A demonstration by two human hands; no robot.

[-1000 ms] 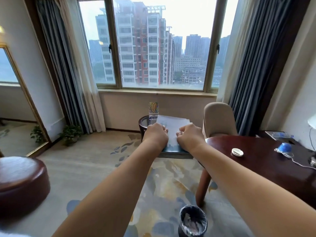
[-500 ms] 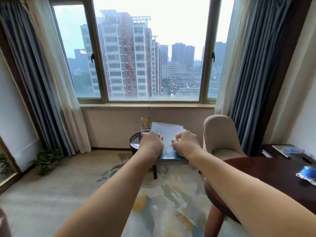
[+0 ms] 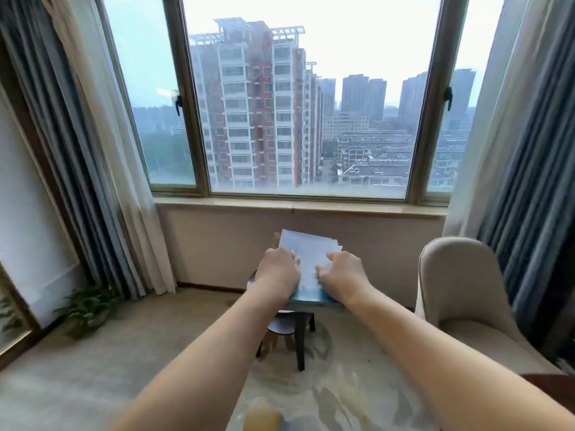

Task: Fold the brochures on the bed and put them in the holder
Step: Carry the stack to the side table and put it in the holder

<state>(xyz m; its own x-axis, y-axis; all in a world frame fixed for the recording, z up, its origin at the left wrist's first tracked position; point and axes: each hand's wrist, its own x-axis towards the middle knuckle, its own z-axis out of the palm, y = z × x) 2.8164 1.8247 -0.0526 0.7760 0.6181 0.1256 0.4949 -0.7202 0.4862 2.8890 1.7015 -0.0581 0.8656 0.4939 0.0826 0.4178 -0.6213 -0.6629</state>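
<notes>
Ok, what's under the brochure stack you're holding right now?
Under the brochure stack, gripped by the left hand and right hand, a small dark side table shows, legs and lower shelf only. Its top is covered by the stack and both hands.

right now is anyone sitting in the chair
No, the chair seat is bare, and both hands hold brochures beside it.
</notes>
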